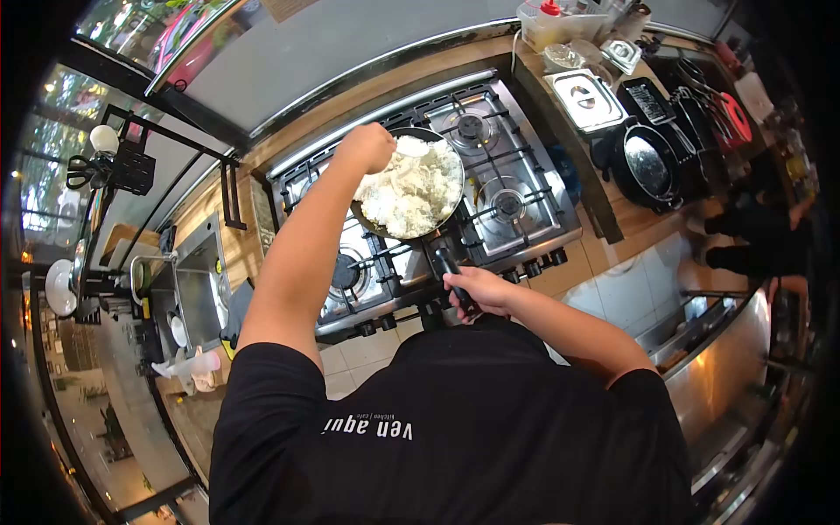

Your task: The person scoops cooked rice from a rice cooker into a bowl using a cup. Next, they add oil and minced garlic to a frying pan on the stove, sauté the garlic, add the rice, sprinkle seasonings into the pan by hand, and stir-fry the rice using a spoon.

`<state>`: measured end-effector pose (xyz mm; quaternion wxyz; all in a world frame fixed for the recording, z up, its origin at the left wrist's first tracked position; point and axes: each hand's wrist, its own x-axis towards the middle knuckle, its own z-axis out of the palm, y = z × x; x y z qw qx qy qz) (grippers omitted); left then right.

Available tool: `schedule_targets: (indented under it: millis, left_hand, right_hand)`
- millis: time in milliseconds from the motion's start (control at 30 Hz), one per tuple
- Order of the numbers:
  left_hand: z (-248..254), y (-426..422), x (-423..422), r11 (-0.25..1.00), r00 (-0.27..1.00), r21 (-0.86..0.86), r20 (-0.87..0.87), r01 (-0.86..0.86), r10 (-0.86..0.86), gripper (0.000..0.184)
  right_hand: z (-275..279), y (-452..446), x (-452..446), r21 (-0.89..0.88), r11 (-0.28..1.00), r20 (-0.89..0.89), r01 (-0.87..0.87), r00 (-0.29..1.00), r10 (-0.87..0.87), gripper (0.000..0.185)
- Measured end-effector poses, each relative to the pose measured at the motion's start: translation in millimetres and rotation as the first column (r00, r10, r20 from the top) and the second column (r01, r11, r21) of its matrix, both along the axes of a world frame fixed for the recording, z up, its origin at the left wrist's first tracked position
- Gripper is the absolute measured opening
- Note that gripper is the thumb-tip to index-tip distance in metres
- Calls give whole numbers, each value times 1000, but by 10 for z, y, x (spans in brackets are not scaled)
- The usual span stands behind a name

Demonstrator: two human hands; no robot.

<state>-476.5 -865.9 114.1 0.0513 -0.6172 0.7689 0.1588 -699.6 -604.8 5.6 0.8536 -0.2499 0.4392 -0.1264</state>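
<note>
A dark frying pan (461, 181) full of white rice (411, 192) sits on the gas stove (535, 203). My right hand (479, 293) is wrapped round the pan's black handle (447, 261), in front of the stove. At the far left rim of the pan is my left hand (374, 147), its fingers closed on a white spoon-like utensil (413, 147). The utensil's pale end rests over the rice; its grip is hidden by my fingers.
Right of the stove, a counter holds a steel container (584, 99), a black pan (646, 157) and several utensils. A sink (199, 284) lies on the left, below a black hanging rack (166, 131). Another person (757, 236) stands at the right.
</note>
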Motion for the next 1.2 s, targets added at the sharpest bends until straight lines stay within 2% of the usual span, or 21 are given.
schedule_targets:
  millis: [67,133,167,200,233,300,367,433,467,533,633,700,767,833,900,1000,1033,1133,1200]
  left_hand:
    - [-49,-30,-78,997,997,-31,-35,-66,65,28]
    - [-539,-90,-105,987,978,-49,140,-150,156,29]
    - [-718,12,-90,996,988,-27,128,-83,86,30]
    - [-756,53,-135,990,985,-26,105,-137,139,28]
    - [-777,70,-165,982,978,-25,83,-189,190,27]
    - [-594,27,-30,995,995,-40,10,-97,97,24]
    - [-246,108,69,974,975,-88,-95,-207,199,23]
    - [-112,280,174,944,951,-114,-60,-308,303,24]
    - [-201,360,201,941,947,-115,-56,-319,315,24]
    - [-538,489,203,916,909,-56,106,-398,402,27]
    - [-647,524,122,913,901,10,167,-408,401,29]
    - [-546,415,247,918,909,35,161,-394,384,27]
    - [-362,257,432,972,972,73,99,-222,214,26]
    - [-23,289,365,955,954,-36,60,-293,295,23]
    - [-58,325,358,935,935,-83,48,-346,350,24]
    - [-639,386,378,963,932,-11,252,-268,262,27]
    - [-706,350,459,967,935,-7,251,-256,249,27]
    - [-553,285,669,982,981,12,20,-191,191,29]
    - [-262,489,767,981,981,2,-21,-195,195,29]
  right_hand:
    - [-75,-37,-67,13,999,52,-51,997,50,30]
    - [-85,-67,-108,28,996,84,-90,993,88,29]
    - [-14,-104,-131,21,993,97,-118,989,116,28]
    - [25,-154,-145,12,990,109,-144,984,142,26]
    - [14,-205,-143,13,988,118,-157,981,154,26]
    - [-23,-173,-107,57,986,93,-155,984,150,25]
    - [44,-211,-120,75,982,97,-176,981,168,25]
    - [19,-236,-132,91,977,102,-193,978,183,25]
    - [9,-239,-133,90,975,105,-205,975,195,25]
    - [-11,-225,-145,67,976,93,-205,976,199,25]
    - [50,-250,-155,29,973,97,-229,969,225,26]
    - [9,-214,-164,40,971,78,-235,970,232,25]
    - [-2,-251,-173,31,972,58,-232,971,230,25]
    - [-9,-220,-171,38,973,43,-229,973,227,23]
    - [14,-206,-153,36,976,28,-213,977,212,22]
    - [-42,-173,-124,34,981,24,-192,981,191,23]
    - [-75,-159,-116,30,982,28,-188,982,187,25]
    - [-82,-119,-81,-1,988,-29,-155,988,155,25]
    - [-82,-91,-60,-26,990,-56,-138,989,136,26]
